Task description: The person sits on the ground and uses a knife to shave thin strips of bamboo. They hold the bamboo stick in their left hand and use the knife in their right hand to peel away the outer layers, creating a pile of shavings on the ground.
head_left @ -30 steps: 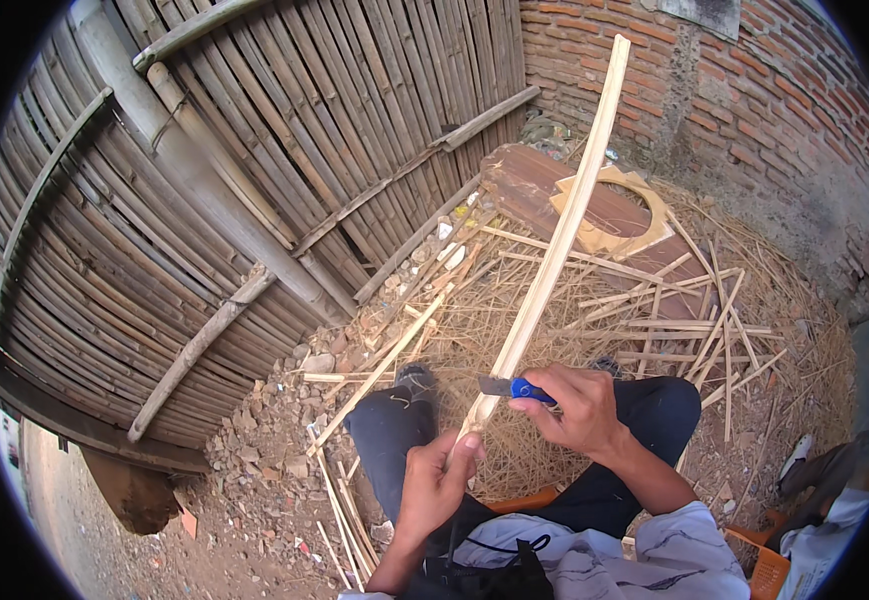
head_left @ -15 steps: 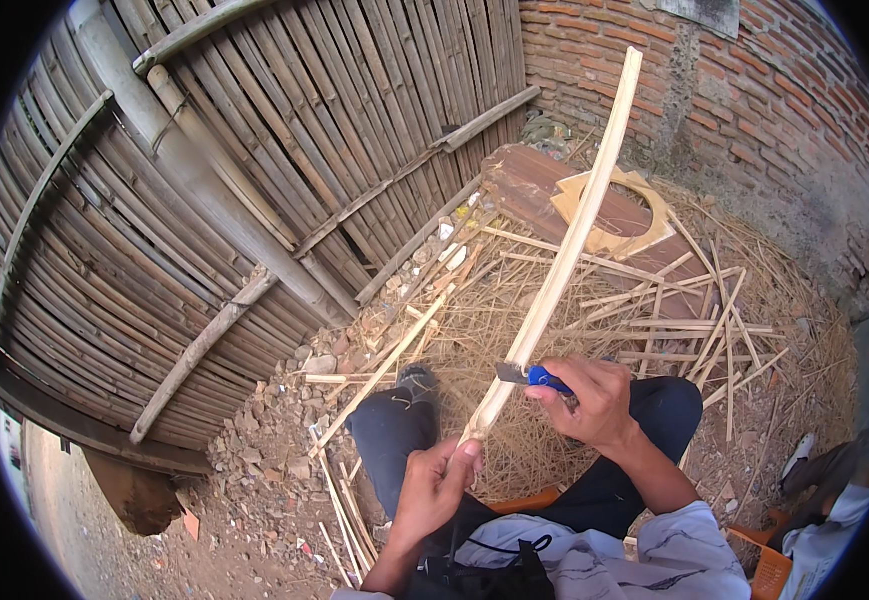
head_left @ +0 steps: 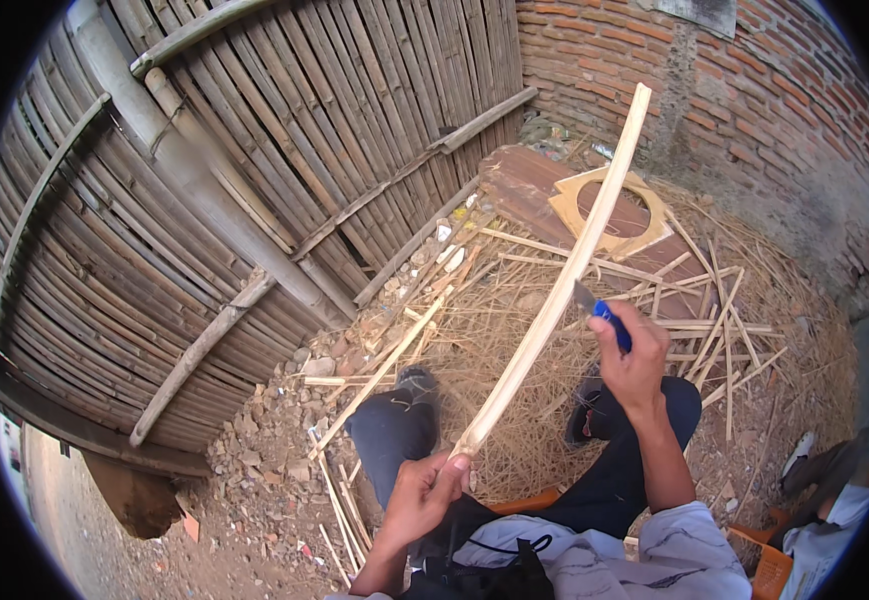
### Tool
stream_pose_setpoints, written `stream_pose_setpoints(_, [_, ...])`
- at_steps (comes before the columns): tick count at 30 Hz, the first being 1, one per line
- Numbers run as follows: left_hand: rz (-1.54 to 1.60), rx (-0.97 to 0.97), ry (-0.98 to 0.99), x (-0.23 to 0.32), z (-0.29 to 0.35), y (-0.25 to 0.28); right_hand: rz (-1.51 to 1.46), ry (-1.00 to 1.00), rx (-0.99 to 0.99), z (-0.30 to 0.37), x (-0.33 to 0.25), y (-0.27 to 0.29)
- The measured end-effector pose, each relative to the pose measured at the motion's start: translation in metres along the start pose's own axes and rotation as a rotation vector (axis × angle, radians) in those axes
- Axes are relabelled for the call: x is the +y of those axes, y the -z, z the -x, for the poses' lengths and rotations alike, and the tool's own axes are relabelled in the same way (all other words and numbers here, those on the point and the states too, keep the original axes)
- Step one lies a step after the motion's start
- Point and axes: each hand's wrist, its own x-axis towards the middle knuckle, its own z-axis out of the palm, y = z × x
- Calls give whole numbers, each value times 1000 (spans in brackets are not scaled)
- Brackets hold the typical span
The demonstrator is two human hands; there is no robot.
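Observation:
A long, pale strip of split bamboo (head_left: 559, 295) slants up and away from my lap toward the brick wall. My left hand (head_left: 421, 500) is closed round its near end, thumb on top. In my right hand (head_left: 636, 362) is a knife with a blue handle (head_left: 611, 322) and a short grey blade (head_left: 583, 295). The blade's tip points at the strip's right edge around mid-length; I cannot tell whether it touches. Fingers of the right hand wrap the handle.
Thin bamboo sticks (head_left: 724, 330) lie scattered over shavings (head_left: 514, 400) at right, with more sticks (head_left: 344, 510) at left. A brown board (head_left: 524, 190) bears a wooden piece with a round hole (head_left: 566, 205). A bamboo fence (head_left: 354, 120) and brick wall (head_left: 784, 110) enclose the spot. Another person sits at lower right.
My right hand with the knife has moved up and right, from near the strip's lower end to its middle. The strip's far end has dropped slightly.

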Motion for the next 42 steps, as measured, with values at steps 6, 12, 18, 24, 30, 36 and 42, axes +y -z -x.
stream_pose_setpoints(6, [75,51,105,-15,8,15,-127,-233,-18,-2,27,26])
stream_pose_setpoints(12, [156,36,88,-8,-10,13,-291,-297,-382,13,-15,12])
stream_pose_setpoints(18, [361,-181,149,-13,-24,8,-791,-491,-475,22,-20,-2])
stream_pose_setpoints(24, [349,-294,170,-19,-33,-1,-964,-547,-466,28,-19,-14])
stream_pose_setpoints(30, [11,-87,-118,-10,-43,-17,-885,-557,-480,28,-18,-19])
stream_pose_setpoints(36, [-16,40,-206,-3,-55,-30,-802,-501,-415,33,-21,-21])
stream_pose_setpoints(42, [96,4,-132,8,-51,-31,-483,-201,-354,37,-26,-7])
